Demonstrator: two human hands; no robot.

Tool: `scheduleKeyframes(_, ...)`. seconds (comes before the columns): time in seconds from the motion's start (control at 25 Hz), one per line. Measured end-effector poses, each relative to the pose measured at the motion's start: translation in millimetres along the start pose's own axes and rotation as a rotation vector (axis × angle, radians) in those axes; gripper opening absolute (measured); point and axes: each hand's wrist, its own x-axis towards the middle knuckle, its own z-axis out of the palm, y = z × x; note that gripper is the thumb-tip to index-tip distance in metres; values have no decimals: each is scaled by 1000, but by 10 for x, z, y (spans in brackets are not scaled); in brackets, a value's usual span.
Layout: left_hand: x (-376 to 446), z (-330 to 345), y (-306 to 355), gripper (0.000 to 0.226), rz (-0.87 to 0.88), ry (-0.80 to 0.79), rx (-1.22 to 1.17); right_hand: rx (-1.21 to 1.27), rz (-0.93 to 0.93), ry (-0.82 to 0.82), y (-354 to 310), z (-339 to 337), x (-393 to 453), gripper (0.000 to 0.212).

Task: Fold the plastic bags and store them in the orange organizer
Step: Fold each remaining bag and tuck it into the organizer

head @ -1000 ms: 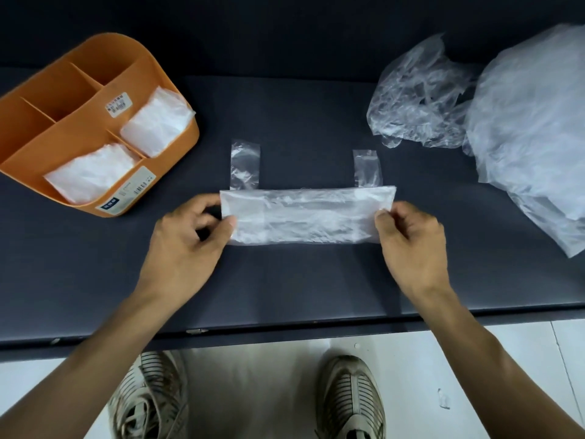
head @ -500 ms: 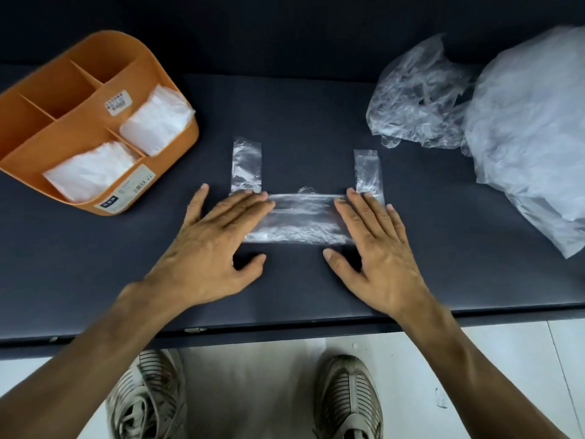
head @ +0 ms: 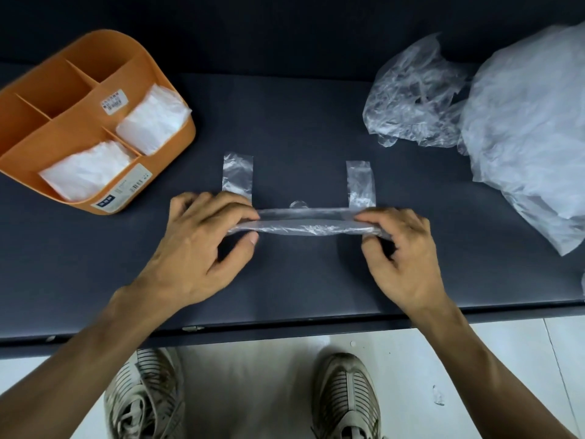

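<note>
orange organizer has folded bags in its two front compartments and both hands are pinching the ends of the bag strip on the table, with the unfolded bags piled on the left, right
Not quite: the head view shows the unfolded bags piled on the right, not the left. The rest holds: the orange organizer has folded bags in its two front compartments, and the left hand and right hand pinch the ends of the bag strip.

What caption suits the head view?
Both hands, left hand and right hand, fold a plastic bag beside the orange organizer.

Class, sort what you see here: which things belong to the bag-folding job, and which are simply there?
Job: the folded bag pinched by the left hand and right hand; orange organizer; stored bags; unfolded bags.
Simply there: dark table; shoes.
</note>
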Motion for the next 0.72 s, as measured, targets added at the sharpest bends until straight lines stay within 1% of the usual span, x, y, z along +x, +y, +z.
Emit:
scheduleKeyframes(0.08, -82, -56, 79, 37, -139, -2, -176, 195, 124, 15, -64, -71, -31, 25)
scheduleKeyframes(0.16, -126, -75, 125, 38, -292, 60, -330, 358, 263, 28, -93, -108, -1, 18)
scheduleKeyframes(0.2, -113, -82, 135, 37, -351, 91, -382, 387, 317, 29, -93, -117, 29, 18)
scheduleKeyframes(0.24, -80, -88, 135, 37, -386, 110, -413, 363, 347, 19, -86, -114, 56, 18)
scheduleKeyframes(0.28, -35, -85, 122, 37, -402, 118, -417, 281, 350, 2, -82, -104, 72, 20)
scheduleKeyframes(0.36, 49, -66, 82, 40, -406, 129, -336, 53, 298, 5, -92, -66, 65, 24)
scheduleKeyframes(0.44, 99, -31, 17, 54, -440, 120, -125, -104, 259, 76, -103, -39, 46, 33)
scheduleKeyframes(0.48, 116, -20, -13, 64, -487, 77, -13, -160, 291, 76, -109, -34, 49, 42)
scheduleKeyframes(0.52, 129, -16, -30, 72, -541, 13, 65, -221, 351, 30, -123, -34, 65, 50)
scheduleKeyframes(0.56, 129, -12, -35, 74, -572, -47, 100, -277, 418, -40, -126, -32, 77, 54)
scheduleKeyframes(0.6, 116, -9, -30, 70, -573, -81, 95, -306, 466, -101, -137, -33, 86, 51)
scheduleKeyframes(0.64, 99, 7, -27, 61, -555, -75, 54, -290, 487, -133, -145, -28, 89, 41)
scheduleKeyframes(0.72, 82, 19, 29, 32, -526, -6, -93, -131, 511, -143, -195, -38, 90, 17)
